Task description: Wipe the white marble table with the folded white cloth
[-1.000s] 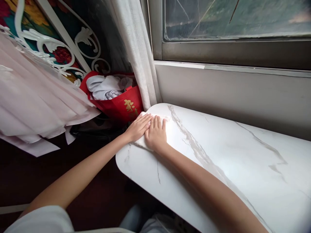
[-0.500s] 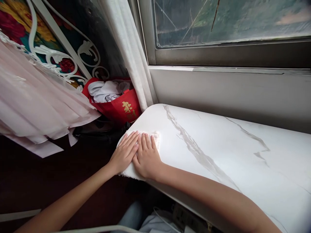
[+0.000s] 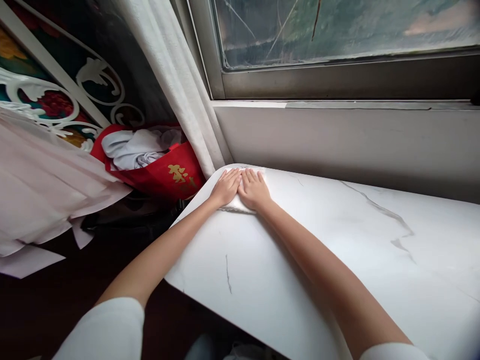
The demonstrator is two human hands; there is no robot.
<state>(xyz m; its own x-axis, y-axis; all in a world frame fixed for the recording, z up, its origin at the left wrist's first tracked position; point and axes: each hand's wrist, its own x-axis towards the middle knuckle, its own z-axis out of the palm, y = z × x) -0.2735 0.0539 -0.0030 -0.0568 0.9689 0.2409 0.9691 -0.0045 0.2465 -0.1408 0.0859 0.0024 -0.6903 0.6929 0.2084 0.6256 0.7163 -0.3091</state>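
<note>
A white cloth (image 3: 240,204) lies on the white marble-patterned table (image 3: 240,260), at its far left corner close to the wall. My left hand (image 3: 226,187) rests flat on the left part of the cloth, fingers stretched out. Right beside it, my right hand (image 3: 254,190) presses flat on the cloth's right part, its fingers pointing toward the wall. The two hands touch or nearly touch at the thumbs. Much of the cloth is hidden beneath them.
A red bag (image 3: 161,172) with pale fabric inside stands left of the table, beside a white curtain (image 3: 176,80). A window (image 3: 337,80) and wall run behind the table. Pink fabric (image 3: 45,185) hangs from a white metal frame at the left.
Both hands and the cloth have moved from the table's near left edge forward to the far corner by the wall. The view has shifted, and white sleeves now show.
</note>
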